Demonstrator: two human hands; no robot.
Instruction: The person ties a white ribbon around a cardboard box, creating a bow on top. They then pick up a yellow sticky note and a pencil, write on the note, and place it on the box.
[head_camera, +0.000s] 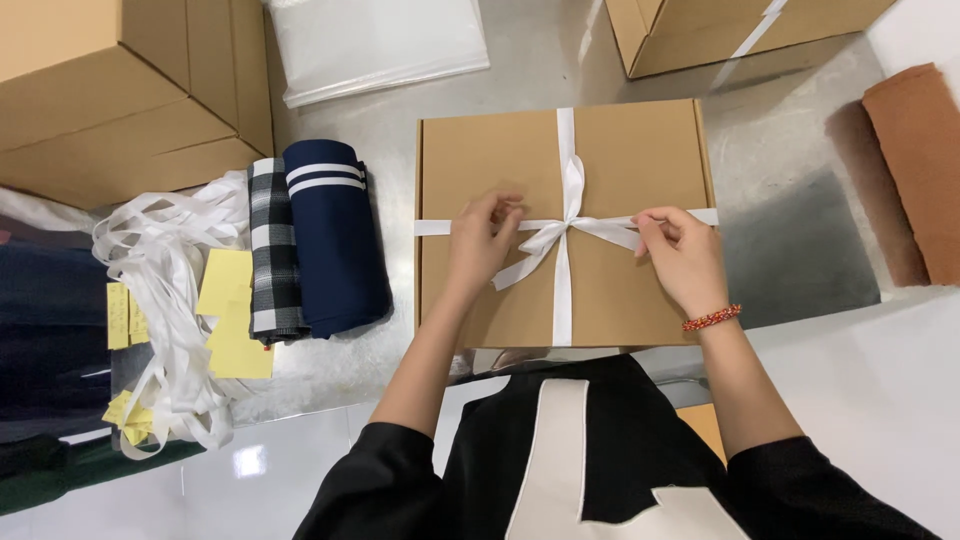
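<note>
A flat brown cardboard box lies on the grey metal table, close to its near edge and squarely in front of the person. A white satin ribbon crosses the lid both ways, and the two bands meet at a bow just right of the lid's middle.

The left hand rests on the lid left of the bow, fingers bent and pinched on the ribbon's left loop; whether the thumb presses the crosswise band as well is hard to tell from this angle. The right hand, a red beaded bracelet on its wrist, lies right of the bow near the box's right edge, thumb and forefinger closed on the ribbon's right loop. The bow sits between the two hands, both loops drawn outward.

Left of the box, just beside it, lies a rolled navy cloth with white stripes, touching a black-and-white checked cloth. Further left, a tangle of loose white ribbon lies over yellow paper notes. Larger cardboard cartons stand at the table's far left corner, and a rust-brown roll of fabric lies by the right edge.
</note>
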